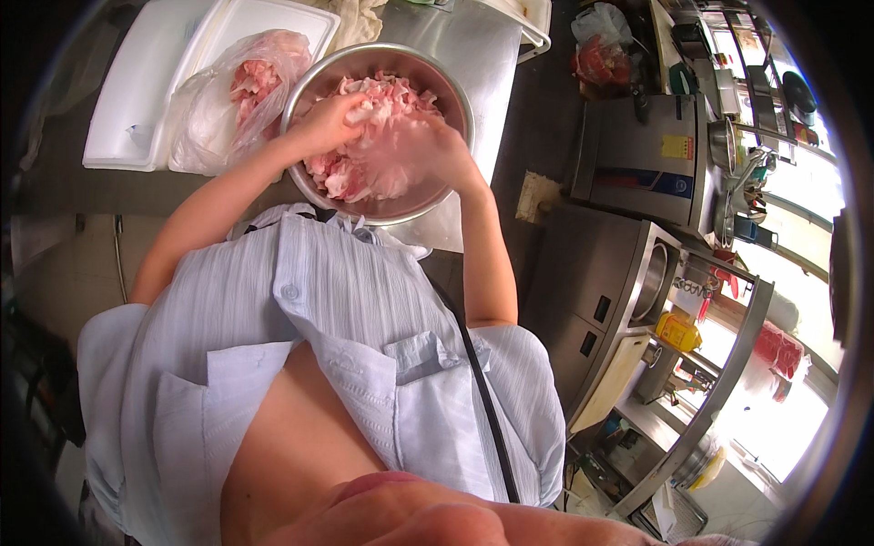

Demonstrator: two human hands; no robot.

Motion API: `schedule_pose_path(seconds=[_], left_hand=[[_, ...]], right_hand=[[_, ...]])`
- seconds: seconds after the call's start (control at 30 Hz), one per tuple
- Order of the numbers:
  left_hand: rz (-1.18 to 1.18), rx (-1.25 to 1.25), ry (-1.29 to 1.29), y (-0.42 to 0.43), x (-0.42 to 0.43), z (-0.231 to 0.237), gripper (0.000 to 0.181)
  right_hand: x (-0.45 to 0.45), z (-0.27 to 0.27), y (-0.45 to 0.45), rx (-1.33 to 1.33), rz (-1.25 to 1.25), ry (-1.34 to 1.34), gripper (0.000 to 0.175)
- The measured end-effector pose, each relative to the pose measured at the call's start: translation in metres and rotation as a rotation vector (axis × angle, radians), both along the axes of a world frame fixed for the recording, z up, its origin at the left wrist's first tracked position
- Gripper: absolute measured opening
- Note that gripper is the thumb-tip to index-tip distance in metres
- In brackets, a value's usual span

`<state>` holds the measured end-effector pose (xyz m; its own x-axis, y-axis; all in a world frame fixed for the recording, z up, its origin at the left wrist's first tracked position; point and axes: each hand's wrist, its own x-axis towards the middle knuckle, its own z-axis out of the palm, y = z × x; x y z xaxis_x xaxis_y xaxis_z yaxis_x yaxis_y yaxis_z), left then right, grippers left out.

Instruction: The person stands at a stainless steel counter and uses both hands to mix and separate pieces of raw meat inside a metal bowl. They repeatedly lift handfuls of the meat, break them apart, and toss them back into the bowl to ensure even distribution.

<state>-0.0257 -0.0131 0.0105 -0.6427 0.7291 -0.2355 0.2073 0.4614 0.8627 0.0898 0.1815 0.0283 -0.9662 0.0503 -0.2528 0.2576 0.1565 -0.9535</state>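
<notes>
A round stainless steel bowl (459, 89) stands before me, holding a heap of raw, pale pink sliced meat (389, 102). My left hand (336, 124) reaches into it from the left, thumb and fingers curled around some of the meat. On the bowl's right side, my right hand (437, 153) is over the heap and blurred by motion; its fingers are hard to make out. Left of the bowl, a clear plastic bag (205, 130) with more raw meat (256, 82) lies partly over a white tray (311, 20).
Under the bowl is a steel worktable (488, 54). A white lidless box (130, 102) sits at the far left, and a cloth (355, 24) behind the bowl. To the right are steel kitchen appliances (635, 157), a cutting board (608, 382) and a bagged red item (601, 61).
</notes>
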Motion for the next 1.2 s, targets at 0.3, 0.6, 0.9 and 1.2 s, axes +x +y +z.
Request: schedule_pose_path(seconds=[0.3, 0.6, 0.9, 1.2], left_hand=[[-0.128, 0.024, 0.520, 0.010, 0.014, 0.019, 0.038], [0.195, 0.382, -0.926, 0.010, 0.005, 0.029, 0.016], [0.249, 0.458, -0.941, 0.011, 0.015, 0.016, 0.019], [0.249, 0.410, -0.750, 0.007, 0.005, -0.002, 0.014]], right_hand=[[-0.013, 0.002, 0.001, -0.132, -0.110, 0.134, 0.025], [-0.027, -0.008, -0.034, -0.303, -0.424, 0.152, 0.018], [-0.026, -0.003, -0.043, 0.141, -0.409, 0.232, 0.011], [-0.015, 0.007, -0.047, 0.157, -0.218, 0.141, 0.032]])
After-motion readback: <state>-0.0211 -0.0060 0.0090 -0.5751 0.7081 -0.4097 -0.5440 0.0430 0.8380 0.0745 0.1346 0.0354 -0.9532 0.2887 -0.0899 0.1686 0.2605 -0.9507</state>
